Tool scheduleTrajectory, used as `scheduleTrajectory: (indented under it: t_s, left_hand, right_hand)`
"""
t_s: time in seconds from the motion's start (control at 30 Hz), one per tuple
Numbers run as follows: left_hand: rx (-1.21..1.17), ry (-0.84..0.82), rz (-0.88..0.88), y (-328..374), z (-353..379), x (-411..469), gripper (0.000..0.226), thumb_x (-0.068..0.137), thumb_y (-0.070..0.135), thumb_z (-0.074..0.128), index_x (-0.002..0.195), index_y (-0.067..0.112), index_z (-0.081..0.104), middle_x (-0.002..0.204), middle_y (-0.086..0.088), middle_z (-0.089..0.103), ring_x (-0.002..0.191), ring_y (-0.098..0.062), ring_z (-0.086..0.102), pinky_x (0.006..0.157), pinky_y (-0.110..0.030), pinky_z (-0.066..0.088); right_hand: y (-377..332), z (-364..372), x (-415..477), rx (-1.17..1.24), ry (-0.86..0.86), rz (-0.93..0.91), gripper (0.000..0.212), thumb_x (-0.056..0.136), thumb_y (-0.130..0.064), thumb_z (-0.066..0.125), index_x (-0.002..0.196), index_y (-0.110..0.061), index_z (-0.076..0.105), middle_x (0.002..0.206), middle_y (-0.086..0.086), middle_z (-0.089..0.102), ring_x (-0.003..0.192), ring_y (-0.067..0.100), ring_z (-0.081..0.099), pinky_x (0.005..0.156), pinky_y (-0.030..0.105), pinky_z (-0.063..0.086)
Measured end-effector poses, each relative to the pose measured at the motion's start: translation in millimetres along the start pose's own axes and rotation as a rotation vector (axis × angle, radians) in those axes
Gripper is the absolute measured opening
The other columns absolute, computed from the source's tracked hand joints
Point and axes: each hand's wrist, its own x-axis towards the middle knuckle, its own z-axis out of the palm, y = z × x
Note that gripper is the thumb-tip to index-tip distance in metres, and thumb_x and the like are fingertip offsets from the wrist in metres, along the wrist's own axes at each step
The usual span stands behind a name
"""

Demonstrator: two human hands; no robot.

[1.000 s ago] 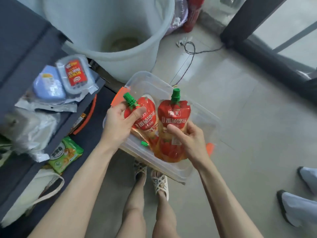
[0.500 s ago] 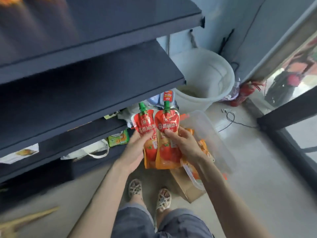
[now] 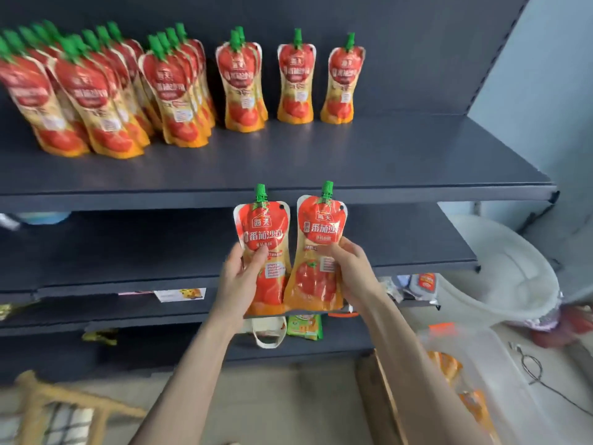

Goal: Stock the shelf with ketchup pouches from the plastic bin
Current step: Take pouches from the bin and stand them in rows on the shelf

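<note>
My left hand [image 3: 239, 277] grips a red ketchup pouch with a green cap [image 3: 264, 232], held upright. Beside it, my right hand [image 3: 351, 271] grips a second ketchup pouch [image 3: 321, 239], also upright. Both pouches hang just below the front edge of the dark top shelf [image 3: 321, 162]. Several pouches [image 3: 179, 88] stand in rows on that shelf at the left and middle, with single ones toward the right [image 3: 341, 78]. The clear plastic bin [image 3: 500, 380] sits at the lower right on the floor, with orange pouches inside.
The top shelf has bare surface in front of and right of the standing pouches. Lower shelves [image 3: 385, 248] hold scattered packets. A white bucket [image 3: 513, 271] stands at right, a cardboard box [image 3: 378, 390] next to the bin, a wooden stool [image 3: 57, 409] at lower left.
Both hands lifted the two pouches from the bin up to just under the top shelf. The view swung from the floor up to the stocked shelf.
</note>
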Motion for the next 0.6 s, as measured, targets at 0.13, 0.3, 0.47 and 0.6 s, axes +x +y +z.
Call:
scheduleTrajectory:
  t_s: [0.13,0.3,0.47,0.6]
  left_hand:
    - [0.03,0.001,0.069,29.0,-59.7,27.4,0.021,0.09,0.031,0.058,0.111,0.03,0.057,0.109,0.006,0.067,0.102,-0.01,0.063,0.084,-0.033,0.052]
    - [0.05,0.012,0.154,61.2,-109.0,56.4,0.026,0.09,0.027,0.058,0.116,0.025,0.055,0.11,0.006,0.066,0.103,-0.009,0.062,0.086,-0.031,0.052]
    - [0.042,0.053,0.221,89.2,-133.6,97.4,0.026,0.089,0.028,0.061,0.115,0.023,0.056,0.109,0.006,0.066,0.103,-0.011,0.062,0.085,-0.032,0.052]
    - [0.068,0.062,0.304,105.6,-137.6,127.0,0.025,0.089,0.024,0.062,0.113,0.019,0.057,0.11,0.004,0.066,0.104,-0.011,0.062,0.085,-0.031,0.052]
  right_hand:
    - [-11.4,63.2,20.6,-0.051,0.015,-0.106,0.013,0.087,-0.012,0.063,0.1,-0.013,0.064,0.092,0.005,0.074,0.087,0.025,0.072,0.079,0.044,0.057]
    - [-31.5,118.0,43.0,-0.073,0.026,-0.189,0.015,0.089,-0.019,0.063,0.103,-0.015,0.064,0.098,0.004,0.074,0.09,0.023,0.072,0.079,0.04,0.058]
    - [-56.1,150.0,71.4,-0.074,0.035,-0.263,0.017,0.088,-0.015,0.064,0.104,-0.011,0.064,0.099,0.008,0.073,0.09,0.025,0.072,0.08,0.041,0.058]
    - [-73.3,157.8,95.6,-0.121,0.076,-0.334,0.016,0.088,-0.017,0.064,0.103,-0.012,0.065,0.101,0.009,0.073,0.092,0.025,0.071,0.083,0.043,0.057]
